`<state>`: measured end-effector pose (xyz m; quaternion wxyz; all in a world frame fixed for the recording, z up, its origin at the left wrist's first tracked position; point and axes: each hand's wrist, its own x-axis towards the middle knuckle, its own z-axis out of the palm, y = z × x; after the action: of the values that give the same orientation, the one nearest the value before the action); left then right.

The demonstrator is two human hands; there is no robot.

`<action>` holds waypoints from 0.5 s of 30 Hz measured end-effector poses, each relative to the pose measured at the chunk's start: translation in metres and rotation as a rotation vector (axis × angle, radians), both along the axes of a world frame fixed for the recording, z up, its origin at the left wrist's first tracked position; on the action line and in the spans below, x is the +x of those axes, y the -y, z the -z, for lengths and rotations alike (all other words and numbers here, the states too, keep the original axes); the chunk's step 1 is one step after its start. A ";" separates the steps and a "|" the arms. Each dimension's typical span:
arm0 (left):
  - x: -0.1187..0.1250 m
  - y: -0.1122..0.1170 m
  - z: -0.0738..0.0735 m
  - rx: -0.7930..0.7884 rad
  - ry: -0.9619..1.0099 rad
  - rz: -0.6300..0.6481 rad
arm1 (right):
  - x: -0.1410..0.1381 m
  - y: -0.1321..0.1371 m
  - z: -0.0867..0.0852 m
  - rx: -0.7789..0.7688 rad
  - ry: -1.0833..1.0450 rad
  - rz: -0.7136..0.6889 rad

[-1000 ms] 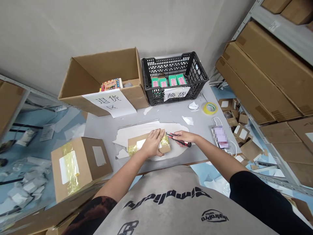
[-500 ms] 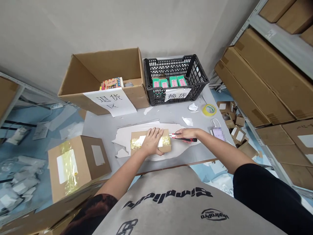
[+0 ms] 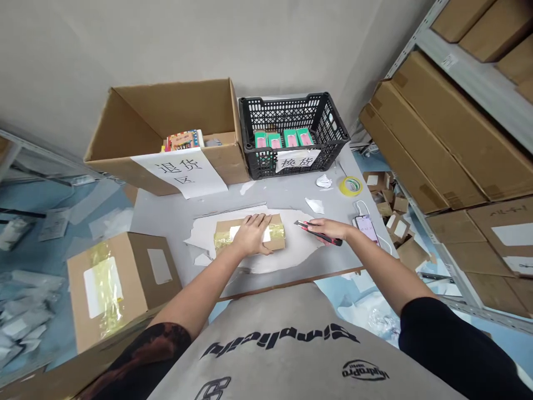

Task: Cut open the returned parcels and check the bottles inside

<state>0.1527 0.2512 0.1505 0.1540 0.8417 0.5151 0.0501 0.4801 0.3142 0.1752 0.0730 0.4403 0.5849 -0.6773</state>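
A small cardboard box [image 3: 275, 243] with yellow tape at its ends and a white label lies on a torn pale sheet [image 3: 300, 258] on the table. My left hand [image 3: 251, 234] lies over the top of this box, its thumb down along the near side, gripping it. In my right hand [image 3: 328, 229] is a box cutter [image 3: 316, 233] with a red and black handle, my fingers closed around it. Its blade points left, toward the box, with a gap between them.
Behind stand a large open carton [image 3: 166, 111] and a black plastic crate [image 3: 293, 119] holding several green-and-pink packs. A tape roll [image 3: 350, 186], paper scraps [image 3: 314, 206] and a phone [image 3: 366, 229] lie to the right. A taped carton [image 3: 125, 283] stands at left, shelving [image 3: 441, 244] at right.
My right hand has drawn the box cutter away from the box's right end, so they are now apart. My left hand stays on the box. The view has shifted slightly.
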 end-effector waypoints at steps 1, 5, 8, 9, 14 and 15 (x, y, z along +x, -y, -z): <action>-0.001 0.001 0.001 0.006 0.003 0.002 | -0.009 0.001 0.001 0.003 -0.005 0.003; -0.002 0.002 0.003 0.026 0.021 0.008 | -0.040 0.003 0.008 -0.028 -0.022 -0.027; 0.001 0.000 0.005 0.036 0.027 0.012 | -0.048 0.009 0.012 -0.033 -0.020 -0.064; 0.002 -0.001 0.005 0.039 0.025 0.016 | -0.047 0.012 0.012 -0.042 -0.019 -0.094; -0.006 0.006 0.002 0.054 0.091 0.050 | -0.020 0.033 0.014 -0.129 -0.006 -0.102; -0.014 0.013 0.001 0.068 0.127 0.030 | -0.019 0.036 0.016 -0.108 0.000 0.013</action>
<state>0.1391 0.2384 0.1492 0.1582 0.8492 0.4897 0.1186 0.4615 0.2783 0.1593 0.0922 0.4393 0.5446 -0.7084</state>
